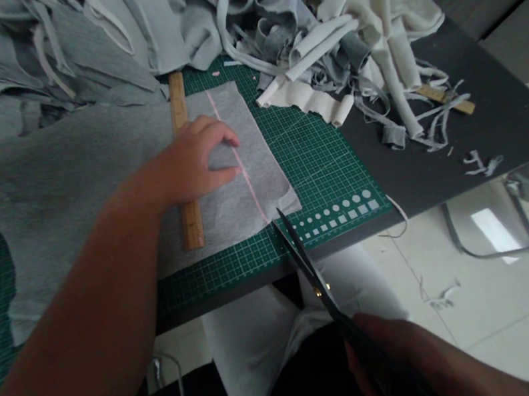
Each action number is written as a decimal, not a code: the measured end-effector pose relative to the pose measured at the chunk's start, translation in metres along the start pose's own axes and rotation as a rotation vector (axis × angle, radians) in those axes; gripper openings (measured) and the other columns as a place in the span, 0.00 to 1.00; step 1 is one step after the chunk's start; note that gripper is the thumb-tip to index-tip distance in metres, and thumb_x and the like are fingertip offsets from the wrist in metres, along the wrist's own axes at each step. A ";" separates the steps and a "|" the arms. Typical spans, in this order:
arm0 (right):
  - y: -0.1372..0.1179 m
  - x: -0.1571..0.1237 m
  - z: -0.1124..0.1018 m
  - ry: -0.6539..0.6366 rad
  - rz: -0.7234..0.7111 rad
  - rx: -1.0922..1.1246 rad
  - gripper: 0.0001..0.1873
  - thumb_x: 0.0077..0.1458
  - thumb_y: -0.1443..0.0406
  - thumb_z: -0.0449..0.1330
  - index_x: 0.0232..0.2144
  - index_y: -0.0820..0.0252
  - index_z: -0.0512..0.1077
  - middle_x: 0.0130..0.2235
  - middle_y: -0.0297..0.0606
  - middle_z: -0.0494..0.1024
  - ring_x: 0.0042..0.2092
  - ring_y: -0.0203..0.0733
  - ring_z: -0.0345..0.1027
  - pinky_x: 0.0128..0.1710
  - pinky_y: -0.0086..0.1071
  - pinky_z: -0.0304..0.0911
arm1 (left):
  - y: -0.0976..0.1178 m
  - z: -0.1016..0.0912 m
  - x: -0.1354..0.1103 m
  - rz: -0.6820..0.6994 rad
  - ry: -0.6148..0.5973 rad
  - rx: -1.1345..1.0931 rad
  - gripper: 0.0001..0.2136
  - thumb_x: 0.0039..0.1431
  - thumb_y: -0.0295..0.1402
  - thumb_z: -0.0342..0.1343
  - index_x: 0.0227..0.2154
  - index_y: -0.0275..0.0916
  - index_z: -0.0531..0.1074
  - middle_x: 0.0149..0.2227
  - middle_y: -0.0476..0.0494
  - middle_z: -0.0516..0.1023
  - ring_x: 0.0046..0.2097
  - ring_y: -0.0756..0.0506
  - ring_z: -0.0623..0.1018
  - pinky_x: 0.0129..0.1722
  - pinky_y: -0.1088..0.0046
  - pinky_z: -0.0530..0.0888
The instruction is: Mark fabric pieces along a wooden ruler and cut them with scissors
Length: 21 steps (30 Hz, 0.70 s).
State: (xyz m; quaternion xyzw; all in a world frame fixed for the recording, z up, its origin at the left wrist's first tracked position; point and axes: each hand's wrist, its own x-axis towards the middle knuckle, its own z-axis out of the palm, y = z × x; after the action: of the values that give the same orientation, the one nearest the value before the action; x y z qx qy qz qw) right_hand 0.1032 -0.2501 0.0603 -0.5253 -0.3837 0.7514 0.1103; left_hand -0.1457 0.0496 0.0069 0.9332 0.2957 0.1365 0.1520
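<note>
Grey fabric (123,140) lies flat on a green cutting mat (325,167), with a pink line drawn across it near its right end. My left hand (202,158) rests over a wooden ruler (193,227) on the fabric. Its thumb and forefinger are spread, their tips at the pink line, and it grips nothing. In my right hand (385,347) is a pair of black scissors (319,283), held below the table edge. The scissor blades are slightly parted, and their tips reach the fabric's near edge, close to the end of the pink line.
A heap of grey and cream fabric scraps (194,20) covers the back of the dark table (423,178). Another wooden piece (445,99) lies among thin strips at the right. My legs (247,336) are under the table, and a chair (494,234) stands at the right.
</note>
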 end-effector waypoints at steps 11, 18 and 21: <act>0.028 0.030 0.006 -0.072 0.023 -0.020 0.32 0.44 0.44 0.74 0.39 0.60 0.70 0.32 0.33 0.72 0.31 0.34 0.64 0.29 0.26 0.59 | 0.002 -0.003 -0.002 -0.040 0.003 -0.021 0.16 0.54 0.45 0.57 0.43 0.45 0.68 0.48 0.41 0.74 0.56 0.37 0.72 0.62 0.58 0.68; 0.034 0.030 0.009 -0.010 0.043 -0.030 0.31 0.54 0.38 0.64 0.35 0.60 0.69 0.30 0.32 0.70 0.31 0.34 0.59 0.28 0.28 0.54 | -0.005 -0.006 -0.005 -0.032 0.010 -0.001 0.13 0.55 0.40 0.57 0.42 0.43 0.67 0.46 0.42 0.71 0.54 0.40 0.72 0.60 0.58 0.69; 0.032 0.031 0.012 0.053 0.100 -0.015 0.30 0.51 0.40 0.68 0.35 0.59 0.70 0.31 0.34 0.72 0.32 0.35 0.61 0.31 0.29 0.56 | -0.005 -0.010 -0.005 -0.035 0.016 0.027 0.12 0.56 0.38 0.59 0.40 0.42 0.67 0.45 0.43 0.71 0.53 0.41 0.71 0.60 0.58 0.69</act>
State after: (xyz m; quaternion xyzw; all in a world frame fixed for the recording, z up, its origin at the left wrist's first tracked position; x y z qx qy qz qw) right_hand 0.0875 -0.2597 0.0185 -0.5645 -0.3596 0.7388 0.0788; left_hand -0.1558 0.0522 0.0136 0.9287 0.3151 0.1372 0.1395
